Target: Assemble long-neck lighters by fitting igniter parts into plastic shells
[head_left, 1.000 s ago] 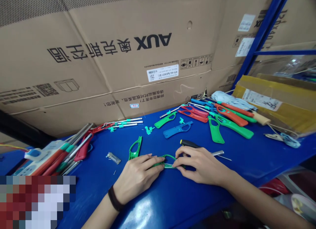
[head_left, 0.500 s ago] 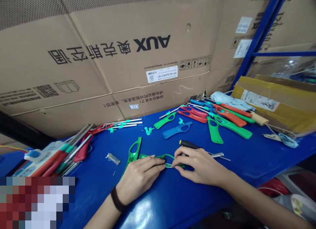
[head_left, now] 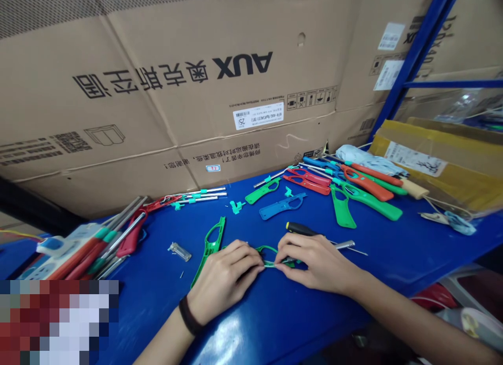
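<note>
A green half-shell of a long-nosed lighter (head_left: 267,248) lies under both hands, mostly covered. My left hand (head_left: 231,268) is closed, its fingertips pinched at the shell's near edge. My right hand (head_left: 310,260) is closed too, its thumb and forefinger pinching close to the left fingertips. A thin pale strip or wire shows between them; I cannot tell its kind. Left of my left hand lies another green half-shell (head_left: 214,244). A screwdriver with a black and yellow handle (head_left: 301,228) rests behind my right hand, near a metal lighter tube (head_left: 345,245).
A small clear lighter tank (head_left: 181,251) lies at left. Blue (head_left: 279,207), red (head_left: 308,182) and green casings spread along the back, with metal tubes (head_left: 204,197) and teal parts (head_left: 236,206). A white power strip (head_left: 66,249) stands left. Cardboard (head_left: 176,108) walls the back; a yellow-taped box (head_left: 424,160) stands right.
My left hand has shifted slightly and its fingers are more bent over the green shell. My right fingertips have moved slightly left. The surrounding parts stay put.
</note>
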A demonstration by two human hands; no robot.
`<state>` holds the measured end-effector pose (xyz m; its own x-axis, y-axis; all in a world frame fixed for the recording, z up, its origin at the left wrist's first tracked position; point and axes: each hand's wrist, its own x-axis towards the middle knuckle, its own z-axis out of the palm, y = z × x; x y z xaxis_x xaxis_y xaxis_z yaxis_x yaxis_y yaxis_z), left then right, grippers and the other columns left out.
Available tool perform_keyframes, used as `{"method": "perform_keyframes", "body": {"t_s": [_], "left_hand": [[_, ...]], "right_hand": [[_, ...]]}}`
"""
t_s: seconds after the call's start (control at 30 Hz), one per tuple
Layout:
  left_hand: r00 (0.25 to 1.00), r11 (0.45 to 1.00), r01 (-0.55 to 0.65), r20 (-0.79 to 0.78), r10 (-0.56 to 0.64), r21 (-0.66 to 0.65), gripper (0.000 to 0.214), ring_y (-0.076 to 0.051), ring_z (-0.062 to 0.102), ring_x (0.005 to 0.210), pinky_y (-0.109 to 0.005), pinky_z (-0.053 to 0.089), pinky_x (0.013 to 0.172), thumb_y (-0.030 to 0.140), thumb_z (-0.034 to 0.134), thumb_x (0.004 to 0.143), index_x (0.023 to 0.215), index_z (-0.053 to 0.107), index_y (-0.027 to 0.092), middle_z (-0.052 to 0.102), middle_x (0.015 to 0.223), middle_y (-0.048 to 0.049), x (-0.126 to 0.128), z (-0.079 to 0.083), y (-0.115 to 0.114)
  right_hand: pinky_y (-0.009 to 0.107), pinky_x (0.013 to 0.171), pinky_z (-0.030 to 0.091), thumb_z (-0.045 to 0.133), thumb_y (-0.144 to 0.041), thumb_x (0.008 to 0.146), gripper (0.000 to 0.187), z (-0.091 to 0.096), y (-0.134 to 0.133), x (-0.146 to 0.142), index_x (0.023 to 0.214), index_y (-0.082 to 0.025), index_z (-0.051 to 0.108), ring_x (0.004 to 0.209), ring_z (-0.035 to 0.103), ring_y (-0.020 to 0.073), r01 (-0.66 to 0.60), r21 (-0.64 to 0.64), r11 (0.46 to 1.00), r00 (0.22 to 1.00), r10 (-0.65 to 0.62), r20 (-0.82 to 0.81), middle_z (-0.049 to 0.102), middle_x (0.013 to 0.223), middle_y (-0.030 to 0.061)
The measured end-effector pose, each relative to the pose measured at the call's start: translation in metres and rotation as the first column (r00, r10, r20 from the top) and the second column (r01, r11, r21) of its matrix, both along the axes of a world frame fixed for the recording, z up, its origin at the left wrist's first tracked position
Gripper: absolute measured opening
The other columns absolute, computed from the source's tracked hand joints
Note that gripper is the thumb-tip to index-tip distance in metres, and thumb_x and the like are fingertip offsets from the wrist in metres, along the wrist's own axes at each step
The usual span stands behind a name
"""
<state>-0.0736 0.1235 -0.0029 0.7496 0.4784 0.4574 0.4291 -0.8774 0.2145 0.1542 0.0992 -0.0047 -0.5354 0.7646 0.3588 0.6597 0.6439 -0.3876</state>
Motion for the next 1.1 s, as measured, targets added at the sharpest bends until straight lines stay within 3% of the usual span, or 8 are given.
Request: {"method": "perform_keyframes", "body": {"t_s": [0.27, 0.77, 1.1], "left_hand": [[0.999, 0.999, -0.037, -0.004, 0.037, -0.012, 0.014, -0.016, 0.062, 0.084, -0.03, 0.055, 0.08, 0.021, 0.051, 0.089, 0.089, 0.065, 0.018, 0.069, 0.085, -0.0039, 0.0028, 0.0012, 0.0], [0.999, 0.999, 0.037, 0.005, -0.037, -0.02, 0.013, -0.014, 0.062, 0.08, -0.032, 0.051, 0.088, 0.017, 0.053, 0.088, 0.086, 0.066, 0.019, 0.069, 0.084, -0.0018, 0.0011, 0.0057, 0.0], [0.997, 0.994, -0.014, 0.068, 0.022, -0.111, 0.011, -0.015, 0.062, 0.081, -0.029, 0.054, 0.078, 0.019, 0.057, 0.086, 0.086, 0.068, 0.02, 0.072, 0.082, -0.0005, -0.0008, 0.0004, -0.0013]], "right_hand": [[0.019, 0.064, 0.042, 0.054, -0.017, 0.084, 0.01, 0.0003, 0.0009, -0.0023, 0.084, -0.021, 0.063, 0.079, 0.062, 0.0095, -0.025, 0.001, 1.0, 0.999, 0.025, -0.028, 0.067, 0.086, -0.0023], [0.02, 0.071, 0.044, 0.053, -0.018, 0.085, 0.008, -0.0018, 0.0002, -0.0029, 0.087, -0.02, 0.06, 0.083, 0.062, 0.0105, -0.081, -0.032, 0.996, 0.994, 0.079, -0.073, 0.067, 0.09, -0.0004], [0.022, 0.063, 0.041, 0.05, -0.018, 0.086, 0.015, -0.0037, -0.002, -0.0024, 0.082, -0.021, 0.064, 0.075, 0.059, 0.0105, -0.122, 0.202, 0.972, 0.99, 0.104, 0.096, 0.065, 0.084, -0.001]]}}
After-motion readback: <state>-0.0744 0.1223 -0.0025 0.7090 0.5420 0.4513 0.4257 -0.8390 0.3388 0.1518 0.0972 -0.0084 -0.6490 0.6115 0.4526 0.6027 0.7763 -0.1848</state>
